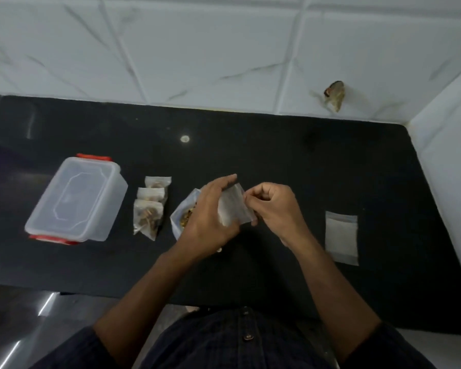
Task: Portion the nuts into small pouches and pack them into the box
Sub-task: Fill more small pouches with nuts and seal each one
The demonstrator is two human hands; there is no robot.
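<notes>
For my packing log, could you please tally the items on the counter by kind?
Filled nut pouches: 3
Empty pouches: 2, one held in both hands, one lying flat at the right
Open bag of nuts: 1
Lidded plastic box with red clips: 1
Total: 7

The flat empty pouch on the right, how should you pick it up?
The empty pouch lies flat on the black counter, so probably pinch its near short edge, coming from the person's side with the right hand. That edge is free and unblocked.
</notes>
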